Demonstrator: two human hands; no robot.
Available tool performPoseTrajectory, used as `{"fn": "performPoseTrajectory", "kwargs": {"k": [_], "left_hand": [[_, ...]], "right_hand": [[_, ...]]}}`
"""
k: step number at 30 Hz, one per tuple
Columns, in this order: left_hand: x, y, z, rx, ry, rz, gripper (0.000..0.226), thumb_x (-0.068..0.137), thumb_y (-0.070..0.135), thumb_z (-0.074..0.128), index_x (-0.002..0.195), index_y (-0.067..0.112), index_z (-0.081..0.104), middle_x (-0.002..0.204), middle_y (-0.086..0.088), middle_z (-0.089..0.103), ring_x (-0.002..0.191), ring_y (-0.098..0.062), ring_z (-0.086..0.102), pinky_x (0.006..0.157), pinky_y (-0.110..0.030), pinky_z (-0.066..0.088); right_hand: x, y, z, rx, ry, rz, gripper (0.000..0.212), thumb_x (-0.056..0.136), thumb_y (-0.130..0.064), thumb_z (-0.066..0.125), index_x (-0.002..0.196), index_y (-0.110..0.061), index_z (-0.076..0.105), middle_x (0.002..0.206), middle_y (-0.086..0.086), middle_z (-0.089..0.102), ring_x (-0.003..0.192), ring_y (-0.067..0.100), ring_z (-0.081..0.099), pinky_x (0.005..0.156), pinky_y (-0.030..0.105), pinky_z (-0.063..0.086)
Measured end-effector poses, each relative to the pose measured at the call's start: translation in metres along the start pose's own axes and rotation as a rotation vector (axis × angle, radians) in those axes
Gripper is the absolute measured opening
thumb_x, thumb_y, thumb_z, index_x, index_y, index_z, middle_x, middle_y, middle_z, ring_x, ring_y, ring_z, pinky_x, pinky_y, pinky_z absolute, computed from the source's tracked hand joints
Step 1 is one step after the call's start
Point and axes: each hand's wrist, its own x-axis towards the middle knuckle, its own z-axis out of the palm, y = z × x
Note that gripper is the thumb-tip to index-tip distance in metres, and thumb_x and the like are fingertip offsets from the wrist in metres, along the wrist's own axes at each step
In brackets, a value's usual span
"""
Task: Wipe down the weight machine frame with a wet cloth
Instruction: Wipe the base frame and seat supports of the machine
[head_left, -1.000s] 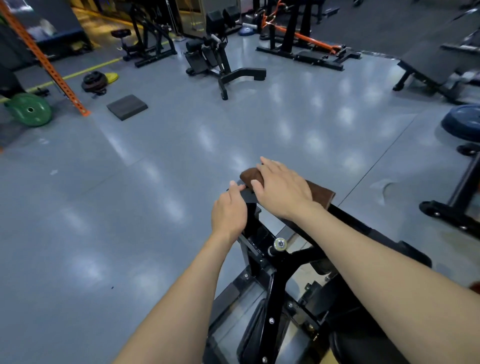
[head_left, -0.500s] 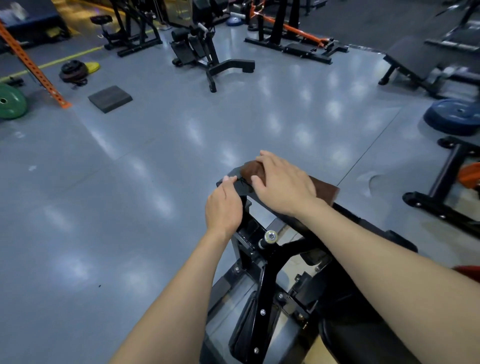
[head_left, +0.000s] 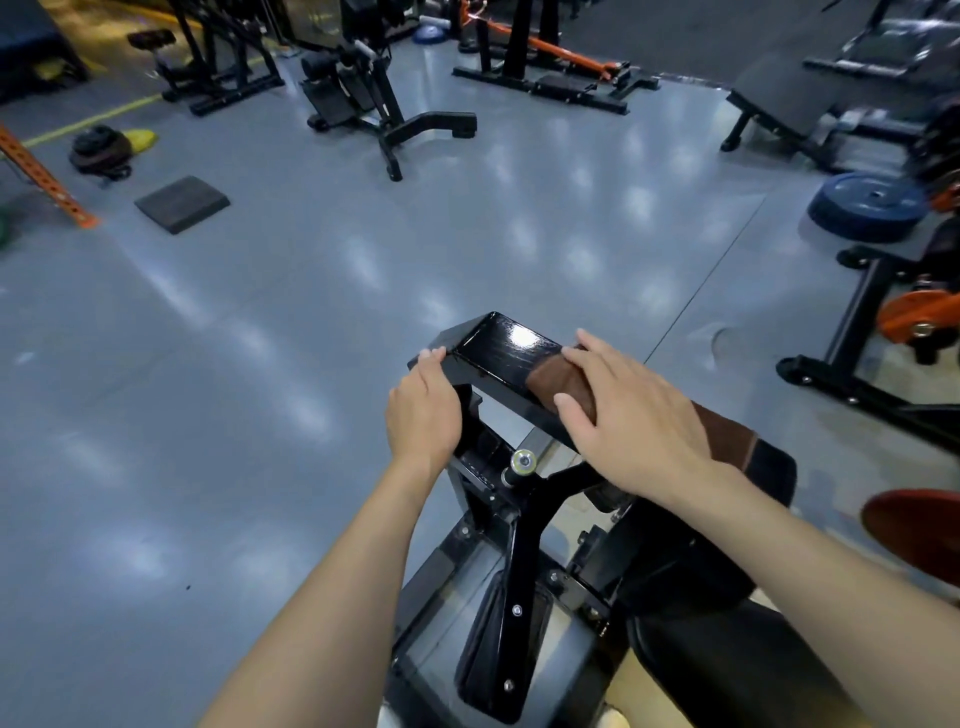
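While the left hand grips the frame, the flat right hand has slid the cloth back.

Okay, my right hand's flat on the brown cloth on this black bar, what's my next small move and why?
Probably slide the right hand and brown cloth along toward you: the far end of the black bar already shines wet, while the left hand steadies the frame's end.
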Motion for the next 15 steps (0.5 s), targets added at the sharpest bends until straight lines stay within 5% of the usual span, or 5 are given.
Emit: {"fn": "performPoseTrajectory", "kwargs": {"k": [4, 8, 12, 13, 15], "left_hand": [[-0.001, -0.003, 0.001, 0.0, -0.015, 0.004, 0.072, 0.095, 0.054, 0.008, 0.136, 0.036, 0.065, 0.114, -0.014, 0.075, 0.115, -0.03, 0.063, 0.108, -0.046, 0.043], [-0.003, -0.004, 0.0, -0.053, -0.029, 0.0, 0.065, 0.101, 0.051, 0.012, 0.139, 0.035, 0.062, 0.123, -0.006, 0.074, 0.122, -0.022, 0.06, 0.111, -0.042, 0.041], [-0.011, -0.01, 0.005, -0.244, -0.053, -0.068, 0.05, 0.11, 0.042, 0.021, 0.152, 0.034, 0.046, 0.14, 0.004, 0.058, 0.094, 0.024, 0.058, 0.093, -0.005, 0.038], [-0.011, -0.013, 0.009, -0.306, -0.042, -0.107, 0.05, 0.109, 0.044, 0.025, 0.155, 0.032, 0.042, 0.145, 0.006, 0.054, 0.103, 0.023, 0.056, 0.097, -0.003, 0.034], [-0.01, -0.014, 0.019, -0.421, -0.034, -0.214, 0.065, 0.096, 0.058, 0.027, 0.151, 0.032, 0.048, 0.151, 0.008, 0.052, 0.133, -0.001, 0.051, 0.12, -0.025, 0.029]], "right_hand": [[0.02, -0.013, 0.006, 0.006, 0.05, 0.058, 0.052, 0.099, -0.051, 0.049, 0.147, -0.031, 0.047, 0.156, -0.002, 0.022, 0.129, 0.028, 0.049, 0.098, 0.044, 0.049], [0.061, -0.033, 0.019, 0.016, 0.037, -0.027, 0.053, 0.102, -0.05, 0.046, 0.152, -0.031, 0.045, 0.145, -0.004, 0.039, 0.129, 0.024, 0.046, 0.099, 0.042, 0.046], [0.092, -0.048, 0.021, 0.106, 0.034, -0.003, 0.042, 0.101, -0.049, 0.049, 0.141, -0.037, 0.049, 0.137, -0.006, 0.051, 0.121, 0.028, 0.056, 0.095, 0.041, 0.046], [0.097, -0.051, 0.022, 0.118, 0.042, -0.005, 0.038, 0.1, -0.049, 0.05, 0.137, -0.037, 0.051, 0.135, -0.007, 0.053, 0.119, 0.028, 0.058, 0.094, 0.04, 0.046], [0.1, -0.052, 0.023, 0.132, 0.058, -0.028, 0.037, 0.1, -0.049, 0.052, 0.135, -0.037, 0.056, 0.136, -0.01, 0.055, 0.121, 0.026, 0.058, 0.096, 0.039, 0.046]]}}
